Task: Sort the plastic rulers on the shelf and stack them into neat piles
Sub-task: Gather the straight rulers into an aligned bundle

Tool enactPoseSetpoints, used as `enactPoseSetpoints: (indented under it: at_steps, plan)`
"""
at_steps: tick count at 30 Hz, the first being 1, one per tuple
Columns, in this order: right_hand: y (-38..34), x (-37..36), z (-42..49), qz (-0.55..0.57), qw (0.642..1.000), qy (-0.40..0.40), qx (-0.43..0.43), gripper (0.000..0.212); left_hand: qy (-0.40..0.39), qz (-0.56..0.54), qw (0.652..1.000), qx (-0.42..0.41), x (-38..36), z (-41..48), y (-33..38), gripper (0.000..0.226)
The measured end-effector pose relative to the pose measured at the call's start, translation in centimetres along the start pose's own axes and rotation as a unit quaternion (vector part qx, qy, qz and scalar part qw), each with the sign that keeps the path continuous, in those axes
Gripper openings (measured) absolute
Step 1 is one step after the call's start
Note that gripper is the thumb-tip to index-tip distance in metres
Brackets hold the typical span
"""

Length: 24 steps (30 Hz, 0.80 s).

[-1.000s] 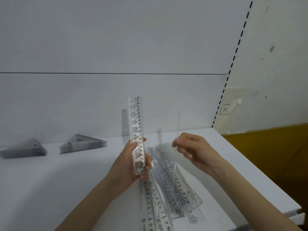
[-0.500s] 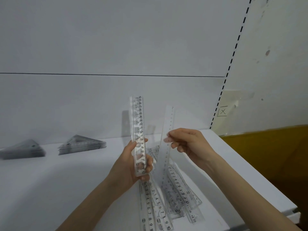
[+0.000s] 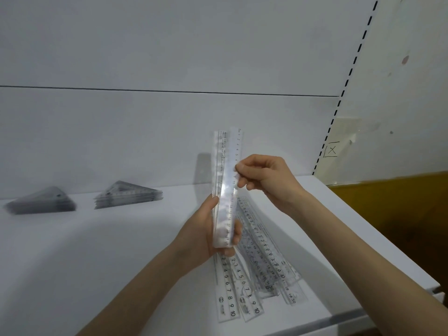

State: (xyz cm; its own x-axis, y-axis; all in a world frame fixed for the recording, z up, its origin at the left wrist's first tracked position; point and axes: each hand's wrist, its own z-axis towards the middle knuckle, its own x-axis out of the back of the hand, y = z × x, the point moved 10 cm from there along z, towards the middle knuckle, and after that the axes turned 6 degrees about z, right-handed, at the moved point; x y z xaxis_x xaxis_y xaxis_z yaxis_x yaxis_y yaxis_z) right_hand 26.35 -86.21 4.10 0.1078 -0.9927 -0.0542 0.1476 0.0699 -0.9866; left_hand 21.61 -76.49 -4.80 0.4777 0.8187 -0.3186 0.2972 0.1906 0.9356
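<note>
The thumb and fingertips (image 3: 240, 169) of the right hand (image 3: 269, 180) are pressed together on the right edge of a clear plastic straight ruler (image 3: 236, 146). They pinch it about midway along and lay it against the front of a bundle of clear straight rulers (image 3: 219, 151), which is held nearly upright in the air above the shelf. The left hand (image 3: 203, 235) grips that bundle at its lower end, thumb on the left edge and fingers (image 3: 237, 232) curled round the right edge. The pinched ruler's bottom end appears to sit inside the same clasp, while its top leans slightly right of the others, not yet squared up. Just below and to the right of the hands, a loose heap of clear straight rulers (image 3: 261, 265) lies fanned and crossed on the white shelf (image 3: 97, 263), reaching its near edge. At the far left, by the pale back panel (image 3: 145, 129), stands a stack of clear triangular set squares (image 3: 128, 195), and left of it, apart, a second triangular stack (image 3: 41, 202), which is blurred. The triangles look already sorted. The straight rulers seem partway gathered: several are in hand, a good many are left in the heap, and the held bundle is not yet set down as a pile.
</note>
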Motion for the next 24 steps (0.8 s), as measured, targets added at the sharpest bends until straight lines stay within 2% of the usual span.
enactPoseSetpoints:
  at_steps: [9,18,24]
  plan:
    - [-1.6,-0.7,0.9,-0.146,0.987,0.020,0.062,0.009,-0.009,-0.027,1.000,0.004,0.0,0.0,-0.2,0.044]
    - [-1.4,-1.9,1.7,-0.316,0.945,0.019,0.087,0.028,-0.013,-0.046,0.999,0.004,0.3,0.1,0.1,0.036]
    - [-1.0,-0.9,1.6,-0.304,0.950,0.004,0.074,0.032,0.009,-0.030,0.999,-0.013,0.6,0.4,0.3,0.035]
